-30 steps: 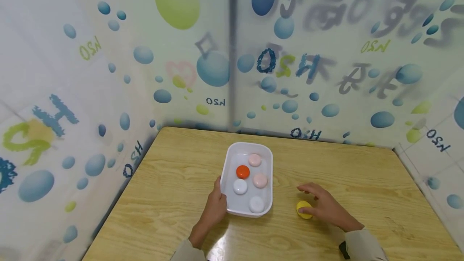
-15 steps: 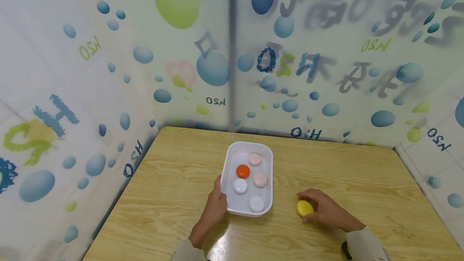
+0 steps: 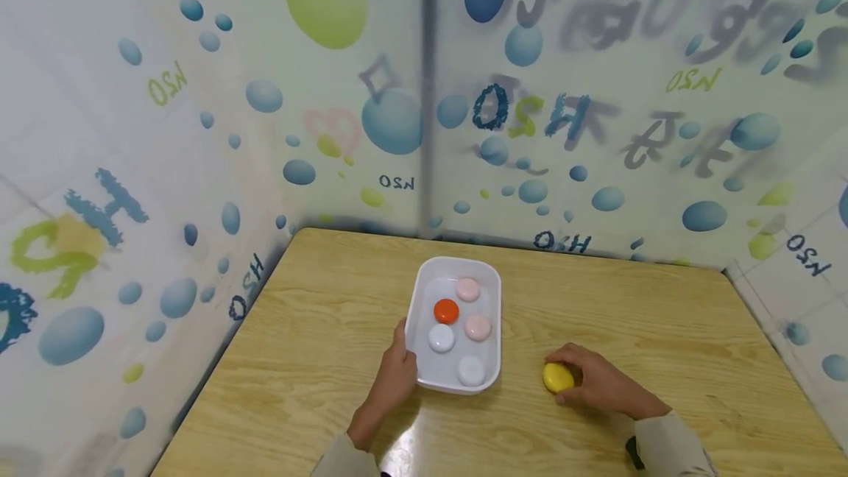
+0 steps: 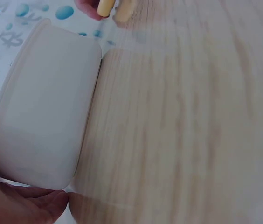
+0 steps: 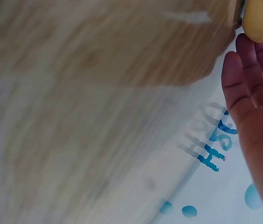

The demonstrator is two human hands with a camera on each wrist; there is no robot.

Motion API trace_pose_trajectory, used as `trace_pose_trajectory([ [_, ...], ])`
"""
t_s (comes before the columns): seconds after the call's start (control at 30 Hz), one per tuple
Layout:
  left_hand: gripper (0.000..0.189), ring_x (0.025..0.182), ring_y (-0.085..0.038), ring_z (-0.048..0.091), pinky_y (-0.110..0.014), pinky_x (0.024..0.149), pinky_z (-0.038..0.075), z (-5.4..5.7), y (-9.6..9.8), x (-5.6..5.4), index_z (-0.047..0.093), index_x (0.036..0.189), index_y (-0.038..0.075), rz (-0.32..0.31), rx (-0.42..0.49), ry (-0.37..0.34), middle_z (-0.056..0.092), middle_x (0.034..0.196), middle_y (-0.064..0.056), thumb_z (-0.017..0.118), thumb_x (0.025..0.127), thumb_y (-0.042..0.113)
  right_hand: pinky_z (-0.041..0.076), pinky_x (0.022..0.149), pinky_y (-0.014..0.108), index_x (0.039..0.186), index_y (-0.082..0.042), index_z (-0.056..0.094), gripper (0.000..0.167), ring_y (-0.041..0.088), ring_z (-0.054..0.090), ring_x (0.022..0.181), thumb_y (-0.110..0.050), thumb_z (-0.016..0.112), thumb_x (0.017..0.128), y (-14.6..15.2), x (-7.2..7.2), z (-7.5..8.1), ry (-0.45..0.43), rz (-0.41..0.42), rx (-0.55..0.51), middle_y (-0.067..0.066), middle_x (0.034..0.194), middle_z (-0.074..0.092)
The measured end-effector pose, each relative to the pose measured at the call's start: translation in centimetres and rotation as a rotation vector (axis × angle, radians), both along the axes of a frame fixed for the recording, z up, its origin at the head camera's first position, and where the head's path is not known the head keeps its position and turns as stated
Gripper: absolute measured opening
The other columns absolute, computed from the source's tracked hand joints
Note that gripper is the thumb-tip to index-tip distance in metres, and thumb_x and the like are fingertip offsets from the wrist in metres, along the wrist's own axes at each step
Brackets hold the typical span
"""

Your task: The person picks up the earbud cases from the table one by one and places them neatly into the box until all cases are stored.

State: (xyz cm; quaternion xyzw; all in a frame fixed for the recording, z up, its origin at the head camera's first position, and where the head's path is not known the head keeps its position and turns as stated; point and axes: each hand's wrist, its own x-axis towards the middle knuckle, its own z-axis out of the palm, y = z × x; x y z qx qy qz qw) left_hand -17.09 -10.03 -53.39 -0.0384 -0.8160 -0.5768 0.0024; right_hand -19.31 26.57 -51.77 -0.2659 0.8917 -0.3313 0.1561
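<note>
My left hand [image 3: 394, 376] grips the left side of a white plastic tub [image 3: 492, 315], thumb at the rim. In the left wrist view the tub's smooth outer wall [image 4: 47, 102] shows, with fingers tucked under its near end. Inside the tub lie several glossy round discs: a red disc [image 3: 446, 311], two pale pink ones and two white ones. To the right of the tub, my right hand [image 3: 606, 385] pinches a yellow disc [image 3: 558, 377] between thumb and fingers, low over the table. The right wrist view catches that disc [image 5: 260, 21] at its top corner, against the fingertips.
A light wood-grain table [image 3: 318, 315] lies under both hands, with glare near its front. White walls [image 3: 358, 205] printed with blue and green bubbles and lettering close it in at the back and sides.
The right hand's fingers were spread above the yellow disc, thumb across it. They have come down and closed in on its edges. The left hand keeps its grip on the tub.
</note>
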Motion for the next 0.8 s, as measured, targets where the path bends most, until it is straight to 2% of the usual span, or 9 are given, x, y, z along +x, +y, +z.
trace_pose_trajectory([
  [0.13, 0.060, 0.141, -0.044, 0.034, -0.057, 0.118, 0.029, 0.0, -0.1, 0.0, 0.016, 0.153, -0.010, 0.002, 0.001, -0.004, 0.032, 0.153, -0.033, 0.029, 0.094, -0.009, 0.053, 0.075, 0.022, 0.130, -0.002, 0.059, 0.056, 0.008, 0.055, 0.096, -0.027, 0.078, 0.084, -0.5, -0.5, 0.3, 0.025, -0.045, -0.042, 0.008, 0.120, 0.061],
  [0.3, 0.060, 0.141, -0.045, 0.035, -0.057, 0.117, 0.030, 0.1, -0.1, -0.2, 0.018, 0.152, -0.010, 0.002, -0.008, -0.001, 0.034, 0.152, -0.033, 0.031, 0.094, -0.008, 0.051, 0.066, 0.022, 0.130, 0.000, 0.060, 0.054, 0.016, 0.057, 0.096, -0.024, 0.078, 0.084, -1.5, -1.3, 1.3, 0.119, -0.094, -0.061, 0.010, 0.120, 0.062],
  [0.4, 0.056, 0.137, -0.045, 0.041, -0.057, 0.114, 0.035, 0.4, -0.1, -0.2, 0.025, 0.150, -0.011, 0.019, -0.037, 0.021, 0.040, 0.147, -0.034, 0.035, 0.095, -0.006, 0.049, 0.066, 0.022, 0.130, 0.000, 0.060, 0.054, 0.016, 0.056, 0.096, -0.021, 0.079, 0.083, -2.4, -1.7, 1.9, 0.134, -0.122, -0.061, 0.009, 0.121, 0.062],
  [0.67, 0.041, 0.120, -0.040, 0.059, -0.053, 0.100, 0.051, 0.9, -0.4, -0.5, 0.050, 0.137, -0.011, 0.133, -0.107, 0.080, 0.060, 0.129, -0.030, 0.047, 0.099, 0.003, 0.050, 0.070, 0.024, 0.133, -0.004, 0.059, 0.055, 0.017, 0.054, 0.098, -0.016, 0.079, 0.083, -5.3, -3.3, 3.3, 0.138, -0.148, -0.064, 0.003, 0.120, 0.061],
  [0.8, 0.035, 0.106, -0.035, 0.067, -0.046, 0.086, 0.059, 1.0, -0.5, -0.8, 0.059, 0.128, -0.012, 0.190, -0.119, 0.112, 0.068, 0.116, -0.028, 0.050, 0.097, 0.003, 0.050, 0.071, 0.025, 0.133, -0.005, 0.059, 0.055, 0.019, 0.054, 0.099, -0.018, 0.078, 0.084, -6.7, -4.2, 3.9, 0.143, -0.141, -0.077, 0.004, 0.120, 0.060],
])
